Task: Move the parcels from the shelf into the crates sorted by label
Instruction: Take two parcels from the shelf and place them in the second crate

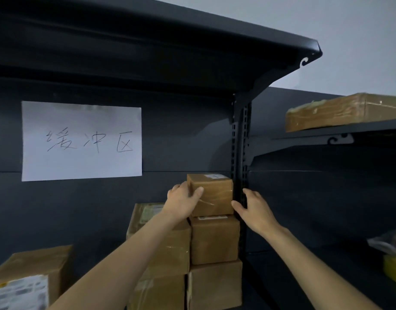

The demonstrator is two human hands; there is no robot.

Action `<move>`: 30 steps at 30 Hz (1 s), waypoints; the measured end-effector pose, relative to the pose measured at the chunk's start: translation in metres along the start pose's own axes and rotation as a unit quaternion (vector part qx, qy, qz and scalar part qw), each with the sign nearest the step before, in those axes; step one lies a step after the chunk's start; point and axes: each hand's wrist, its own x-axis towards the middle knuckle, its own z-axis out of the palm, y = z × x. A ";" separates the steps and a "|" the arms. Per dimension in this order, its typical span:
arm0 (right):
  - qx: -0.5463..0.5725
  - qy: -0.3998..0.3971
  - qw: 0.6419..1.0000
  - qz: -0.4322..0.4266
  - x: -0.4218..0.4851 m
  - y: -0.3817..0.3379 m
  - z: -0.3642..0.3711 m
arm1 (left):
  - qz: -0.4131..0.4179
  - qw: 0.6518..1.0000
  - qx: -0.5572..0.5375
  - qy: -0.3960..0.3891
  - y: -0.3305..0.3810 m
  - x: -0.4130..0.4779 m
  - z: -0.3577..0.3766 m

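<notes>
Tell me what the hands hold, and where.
The left hand grips the top parcel by its left side; the right hand is at its right edge, contact unclear.

Matt black metal shelf — brown cardboard parcels under glossy tape — white paper sign.

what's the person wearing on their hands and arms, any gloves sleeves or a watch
No gloves: the left hand and the right hand are bare, and no rings can be made out. The left forearm and the right forearm are bare too, with no sleeve, watch or wristband in view.
</notes>
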 end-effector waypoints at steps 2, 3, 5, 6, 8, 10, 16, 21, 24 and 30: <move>0.033 -0.022 0.999 0.000 0.007 -0.001 0.004 | -0.037 0.997 -0.062 -0.021 0.003 0.009 0.004; 0.054 -0.034 0.998 -0.005 0.010 -0.002 0.006 | -0.057 0.994 -0.094 -0.026 0.004 0.012 0.007; 0.114 -0.051 0.992 -0.023 0.011 -0.006 0.011 | -0.083 0.986 -0.139 -0.027 0.005 0.015 0.012; 0.150 -0.053 0.987 -0.030 0.011 -0.009 0.013 | -0.090 0.984 -0.155 -0.020 0.005 0.015 0.013; 0.214 -0.043 0.975 -0.049 0.008 -0.013 0.015 | -0.094 0.977 -0.192 0.006 0.006 0.012 0.014; 0.269 -0.024 0.961 -0.063 0.007 -0.016 0.014 | -0.092 0.969 -0.227 0.045 0.006 0.008 0.010; 0.381 -0.002 0.919 -0.100 -0.004 -0.030 0.013 | -0.072 0.932 -0.314 0.165 0.001 -0.007 -0.008; 0.415 0.001 0.899 -0.139 -0.012 -0.040 0.022 | -0.044 0.928 -0.318 0.192 -0.013 -0.027 -0.019; 0.421 -0.014 0.892 -0.161 -0.016 -0.051 0.029 | -0.033 0.918 -0.340 0.201 -0.023 -0.042 -0.028; 0.442 -0.020 0.873 -0.208 -0.032 -0.090 0.049 | -0.040 0.906 -0.351 0.233 -0.046 -0.079 -0.056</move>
